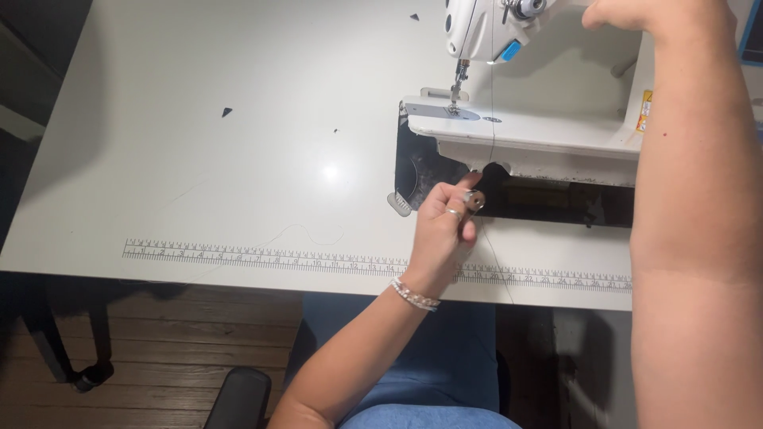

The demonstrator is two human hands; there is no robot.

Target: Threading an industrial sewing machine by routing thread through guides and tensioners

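A white sewing machine [556, 135] is tipped back off its dark table opening [548, 202]. My left hand [441, 230], with rings and a beaded bracelet, reaches up to the machine's lower front edge. It pinches a small round metal bobbin case [474, 201] between thumb and fingers. A thin thread [492, 95] runs down from the machine head past the needle [458, 83] toward that hand. My right hand [624, 14] lies at the top edge of the frame, resting over the machine's upper arm and holding it. Its fingertips are partly cut off.
The white table [238, 119] has a printed ruler strip [278, 258] along its front edge, a few small dark fabric scraps [226, 112] and loose thread. Below are my blue-clad lap [429, 373], a black chair armrest [238, 397] and a wooden floor [159, 349].
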